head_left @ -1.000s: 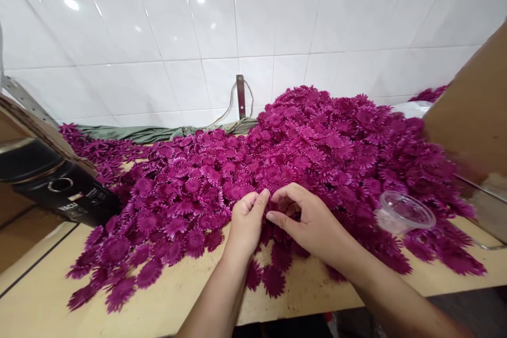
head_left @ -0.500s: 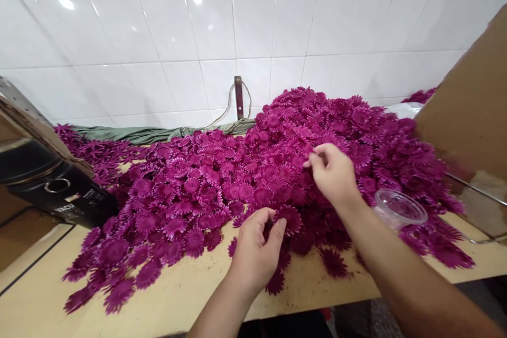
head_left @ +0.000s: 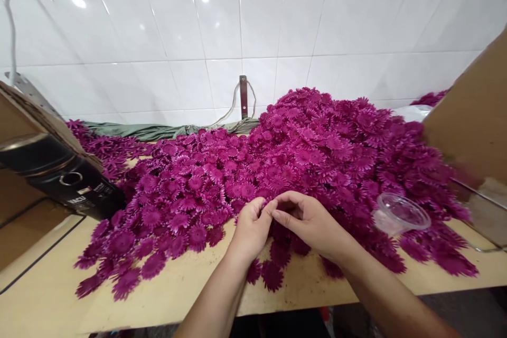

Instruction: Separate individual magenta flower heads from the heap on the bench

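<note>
My left hand is closed in a pinch low over the front of a heap of magenta flower heads. Fingertips of my right hand press together and meet those of my left hand. A flower head is at the left fingertips, mostly hidden behind the fingers; anything small pinched in the right hand cannot be made out. The flower heads have fringed, layered petals and look like fabric or plastic. Several lie loose on the table just below my hands.
A clear plastic cup leans among the flowers at right. A black bottle tilts at left beside cardboard. A large cardboard sheet stands at right. Green cloth lies along the tiled wall. The tabletop is pale.
My right hand has come from the heap down and left to meet my left hand. The flower head seen at the left fingertips is now mostly covered. The view has shifted slightly left.
</note>
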Action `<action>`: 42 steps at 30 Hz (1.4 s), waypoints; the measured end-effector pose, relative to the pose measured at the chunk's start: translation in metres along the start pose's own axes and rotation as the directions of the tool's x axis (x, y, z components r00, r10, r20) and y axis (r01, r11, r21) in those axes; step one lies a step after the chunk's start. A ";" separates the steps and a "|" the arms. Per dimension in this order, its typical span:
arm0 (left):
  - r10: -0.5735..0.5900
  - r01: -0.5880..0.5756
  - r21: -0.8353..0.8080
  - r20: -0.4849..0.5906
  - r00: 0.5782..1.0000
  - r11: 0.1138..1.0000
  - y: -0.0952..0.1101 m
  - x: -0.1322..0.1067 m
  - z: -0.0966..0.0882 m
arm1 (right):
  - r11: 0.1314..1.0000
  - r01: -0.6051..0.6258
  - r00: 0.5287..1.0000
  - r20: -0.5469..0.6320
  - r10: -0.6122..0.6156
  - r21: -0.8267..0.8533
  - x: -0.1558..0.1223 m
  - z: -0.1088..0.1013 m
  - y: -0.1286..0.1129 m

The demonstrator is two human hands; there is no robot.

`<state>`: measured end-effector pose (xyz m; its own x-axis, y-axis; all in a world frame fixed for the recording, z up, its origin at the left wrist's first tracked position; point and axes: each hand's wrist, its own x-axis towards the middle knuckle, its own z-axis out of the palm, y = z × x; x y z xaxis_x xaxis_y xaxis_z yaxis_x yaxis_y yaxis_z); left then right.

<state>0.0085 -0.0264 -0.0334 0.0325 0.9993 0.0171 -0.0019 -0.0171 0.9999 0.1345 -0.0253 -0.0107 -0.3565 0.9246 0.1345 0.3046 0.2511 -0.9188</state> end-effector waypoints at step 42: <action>0.065 -0.058 0.095 -0.067 0.996 0.994 0.007 -0.002 -0.013 | 0.908 0.130 0.928 -0.273 -0.252 -0.398 0.001 0.015 -0.005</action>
<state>-0.0049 -0.0286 -0.0260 -0.0343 0.9961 0.0815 0.0910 -0.0781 0.9928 0.1193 -0.0302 -0.0121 -0.1671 0.8731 0.4580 0.5821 0.4623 -0.6689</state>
